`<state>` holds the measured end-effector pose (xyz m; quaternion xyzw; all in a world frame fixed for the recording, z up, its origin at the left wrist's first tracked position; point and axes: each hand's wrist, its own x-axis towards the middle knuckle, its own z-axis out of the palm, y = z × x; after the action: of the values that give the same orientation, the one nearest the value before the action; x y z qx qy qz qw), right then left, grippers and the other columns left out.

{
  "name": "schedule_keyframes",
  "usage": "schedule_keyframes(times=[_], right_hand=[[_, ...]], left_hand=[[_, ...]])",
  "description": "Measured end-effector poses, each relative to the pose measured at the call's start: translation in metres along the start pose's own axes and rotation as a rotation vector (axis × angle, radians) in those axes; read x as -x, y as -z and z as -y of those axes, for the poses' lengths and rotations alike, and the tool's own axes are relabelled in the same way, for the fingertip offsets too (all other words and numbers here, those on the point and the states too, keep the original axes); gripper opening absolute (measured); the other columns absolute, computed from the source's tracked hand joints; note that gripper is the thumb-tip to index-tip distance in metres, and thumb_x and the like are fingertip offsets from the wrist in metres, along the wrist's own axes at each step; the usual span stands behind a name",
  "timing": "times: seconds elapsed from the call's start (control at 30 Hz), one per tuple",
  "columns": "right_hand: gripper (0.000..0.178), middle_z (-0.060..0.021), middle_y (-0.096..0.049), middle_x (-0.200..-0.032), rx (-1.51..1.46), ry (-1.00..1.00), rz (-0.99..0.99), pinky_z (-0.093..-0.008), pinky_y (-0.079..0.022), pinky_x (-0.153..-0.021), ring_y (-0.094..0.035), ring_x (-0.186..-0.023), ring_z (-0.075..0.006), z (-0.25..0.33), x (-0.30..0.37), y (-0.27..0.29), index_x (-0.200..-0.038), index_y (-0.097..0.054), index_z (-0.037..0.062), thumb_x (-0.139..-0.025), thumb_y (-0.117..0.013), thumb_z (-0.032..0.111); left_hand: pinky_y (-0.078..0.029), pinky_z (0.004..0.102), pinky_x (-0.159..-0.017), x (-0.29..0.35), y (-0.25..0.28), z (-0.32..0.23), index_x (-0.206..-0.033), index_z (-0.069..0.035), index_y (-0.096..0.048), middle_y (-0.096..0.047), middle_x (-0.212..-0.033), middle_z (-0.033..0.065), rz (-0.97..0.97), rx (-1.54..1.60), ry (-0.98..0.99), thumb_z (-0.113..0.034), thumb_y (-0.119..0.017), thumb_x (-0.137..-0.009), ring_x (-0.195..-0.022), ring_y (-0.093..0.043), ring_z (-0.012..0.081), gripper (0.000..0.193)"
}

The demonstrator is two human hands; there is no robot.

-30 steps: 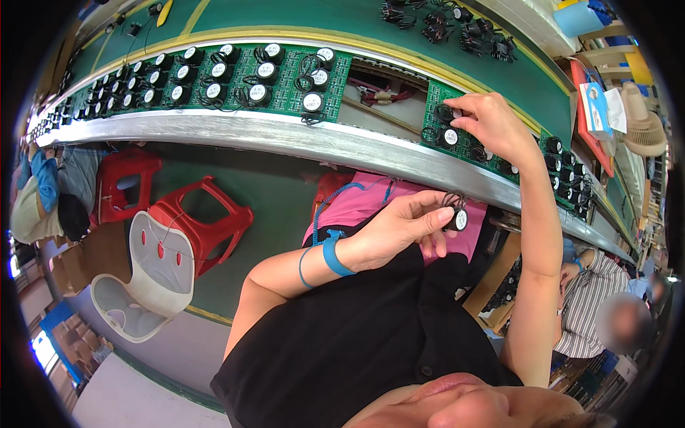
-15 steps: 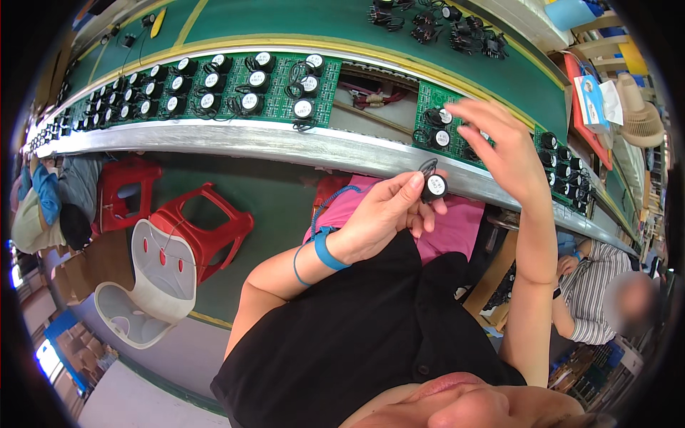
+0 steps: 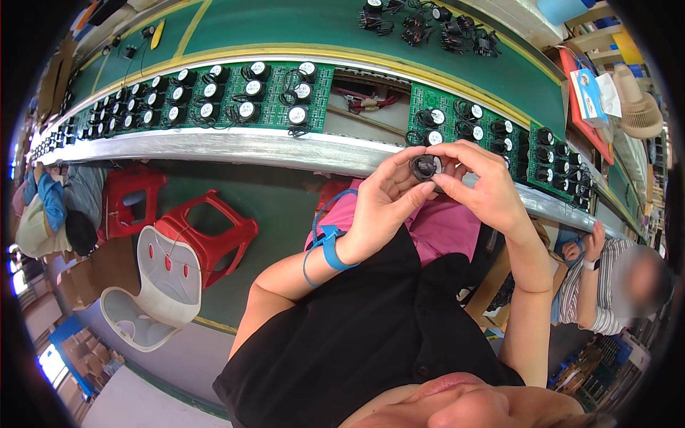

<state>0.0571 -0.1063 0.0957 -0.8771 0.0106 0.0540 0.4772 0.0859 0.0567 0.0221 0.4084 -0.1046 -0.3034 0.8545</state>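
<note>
Just in front of the conveyor's metal rail, my hands meet around one round black buzzer (image 3: 426, 167). My left hand (image 3: 387, 196) is closed on its left side, thumb below and fingers behind. From the other side, my right hand (image 3: 485, 184) pinches it between thumb and fingertips. The buzzer is tilted, so its dark side shows and little of its white label. Its wire is mostly hidden by my fingers. Right behind my hands lies a green circuit board (image 3: 421, 100) carrying several similar buzzers with white round tops and looped black wires.
More populated boards (image 3: 278, 96) line the rail (image 3: 235, 143) to the left, with a gap before the nearer board. Loose buzzers (image 3: 457, 32) lie on the green bench behind. A tissue box (image 3: 589, 96) stands at right. A red stool (image 3: 214, 235) and a co-worker (image 3: 599, 278) flank me.
My right hand has come down from above the boards to grip the buzzer with my left. The buzzer has been raised slightly and turned, its white face now mostly out of sight.
</note>
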Motion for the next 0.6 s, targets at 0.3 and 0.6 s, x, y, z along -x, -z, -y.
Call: schedule_keyframes(times=[0.3,0.6], right_hand=[[0.030,-0.0052,-0.060,-0.092,-0.260,-0.009,0.036,-0.0230,-0.047,-0.067,-0.055,-0.077,-0.0092,-0.022,-0.012,0.009,-0.107,-0.063,-0.0022,-0.079,-0.068,0.007],[0.033,-0.0086,-0.061,-0.105,-0.019,0.038,0.042,-0.0236,-0.048,-0.074,-0.058,-0.085,-0.0111,-0.007,-0.032,0.029,-0.108,-0.062,-0.0042,-0.076,-0.069,0.000]], left_hand=[[-0.053,0.0256,-0.070,-0.005,0.005,0.001,-0.137,0.002,-0.037,-0.059,-0.115,0.0128,0.032,-0.061,0.032,0.002,-0.056,-0.089,-0.091,-0.063,0.0157,0.051],[-0.053,0.0258,-0.066,-0.003,0.006,-0.009,-0.135,0.000,-0.042,-0.063,-0.102,0.0118,-0.004,0.006,0.100,-0.005,-0.056,-0.091,-0.079,-0.063,0.0145,0.046]])
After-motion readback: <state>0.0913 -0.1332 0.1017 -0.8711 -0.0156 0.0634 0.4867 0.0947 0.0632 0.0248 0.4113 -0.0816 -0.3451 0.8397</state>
